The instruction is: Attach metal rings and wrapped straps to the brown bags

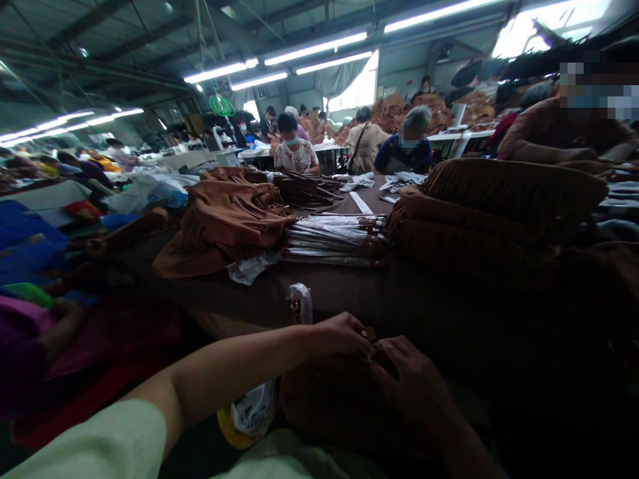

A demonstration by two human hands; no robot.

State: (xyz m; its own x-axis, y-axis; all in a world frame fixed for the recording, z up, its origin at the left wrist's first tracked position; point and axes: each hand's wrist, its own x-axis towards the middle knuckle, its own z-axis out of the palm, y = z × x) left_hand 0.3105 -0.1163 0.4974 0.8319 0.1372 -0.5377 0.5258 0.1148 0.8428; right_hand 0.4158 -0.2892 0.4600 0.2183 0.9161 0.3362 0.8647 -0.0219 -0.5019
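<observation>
A brown suede-like bag [319, 392] lies at the table's front edge, close to my body and dim in shadow. At its upper edge my left hand [344, 332] pinches a small brown leather tab [370, 334] with a brass-coloured stud. My right hand [412, 366] meets it there, fingers bent and closed at the same tab; the fingertips are partly hidden in the dark. Just beyond my left wrist stands a bag strap [301, 303], curved, partly wrapped in white film, with brass-coloured hardware.
Brown fringed bags are piled at the left [234, 213] and right [499, 199] of the dark table [344, 293]. Film-wrapped straps [334, 239] lie between them. A co-worker's arm [64, 326] is at the left; another person [559, 133] sits at the right.
</observation>
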